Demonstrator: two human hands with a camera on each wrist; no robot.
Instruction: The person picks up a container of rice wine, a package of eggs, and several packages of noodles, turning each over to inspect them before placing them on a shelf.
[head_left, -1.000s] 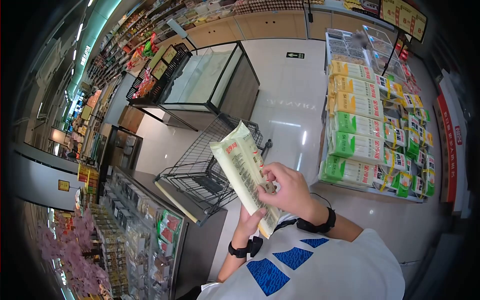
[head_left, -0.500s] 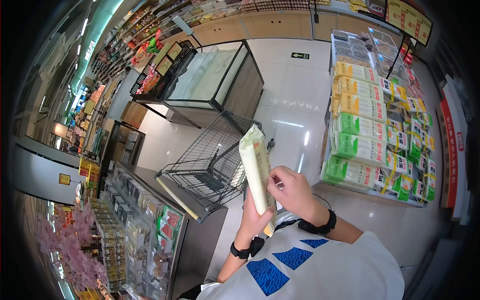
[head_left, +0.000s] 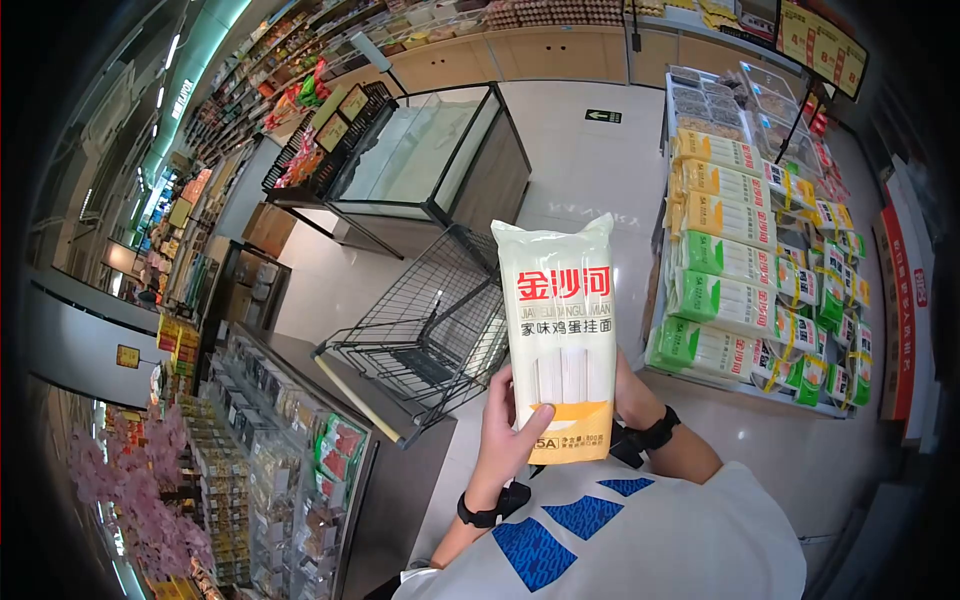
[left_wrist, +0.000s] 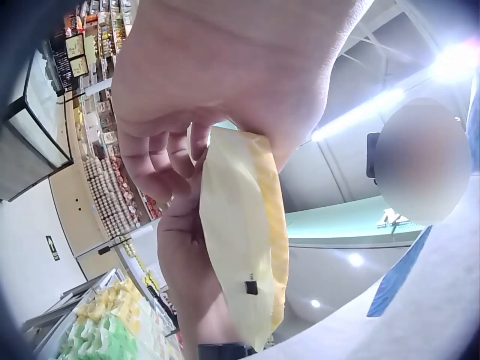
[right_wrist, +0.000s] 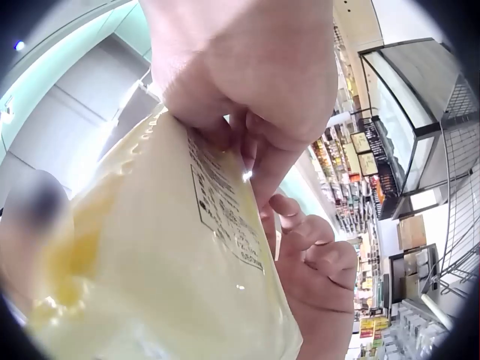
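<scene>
Clearly, a “金沙河” noodle packet (head_left: 562,345)

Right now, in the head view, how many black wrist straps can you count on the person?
2: one strap just below the left hand, and the other strap beside the lower end of the noodle pack, which may hide part of it.

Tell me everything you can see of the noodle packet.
The noodle packet is a glossy, plastic-looking pale bag with large red characters, smaller dark lettering and a yellow lower band marked 5A. Its top corners flare. It is upright in the air, front towards the head camera, mostly right of the shopping cart in that view. The left hand grips it, thumb on its lower front; the right hand is partly behind it.
</scene>
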